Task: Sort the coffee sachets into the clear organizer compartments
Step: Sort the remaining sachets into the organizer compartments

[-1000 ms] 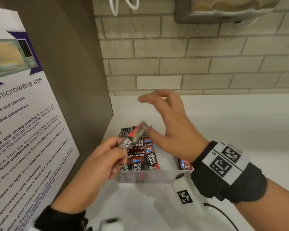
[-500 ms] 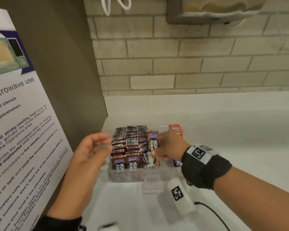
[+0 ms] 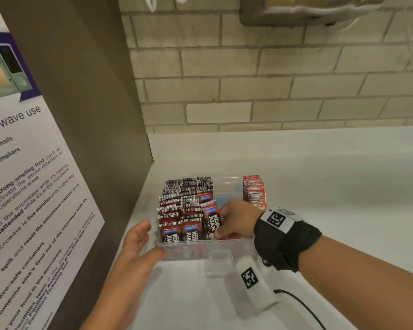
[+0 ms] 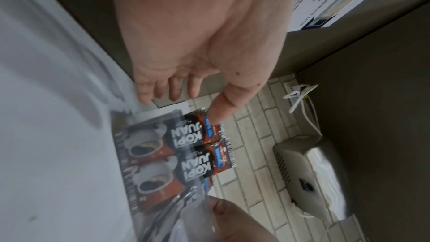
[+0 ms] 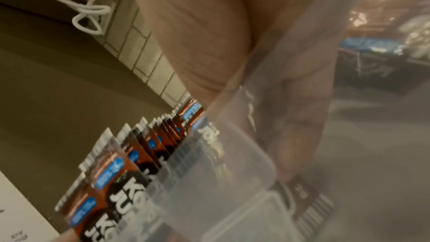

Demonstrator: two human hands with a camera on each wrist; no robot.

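A clear organizer [image 3: 200,252] stands on the white counter. Its left compartments are packed with upright dark Kopi Juan sachets [image 3: 177,210], and red sachets [image 3: 254,191] fill the back right one. My right hand [image 3: 236,217] reaches in from the right and pinches one Kopi Juan sachet [image 3: 211,219], tilted against the packed rows. My left hand [image 3: 138,244] is open with fingers straight, beside the organizer's front left corner and holding nothing. The left wrist view shows my left hand [image 4: 186,87] spread above the front sachets [image 4: 193,135]. In the right wrist view the sachet rows [image 5: 130,172] show behind the clear wall.
A brown cabinet side with a microwave-use poster [image 3: 22,186] stands close on the left. A brick wall [image 3: 248,91] runs behind, with a metal dispenser [image 3: 308,10] above. The white counter [image 3: 332,186] extends to the right. A black cable [image 3: 301,306] trails from my right wrist.
A second ago my left hand held a sachet above the organizer. My right hand took it and lowered it into the rows. My left hand dropped, open, to the front left corner.
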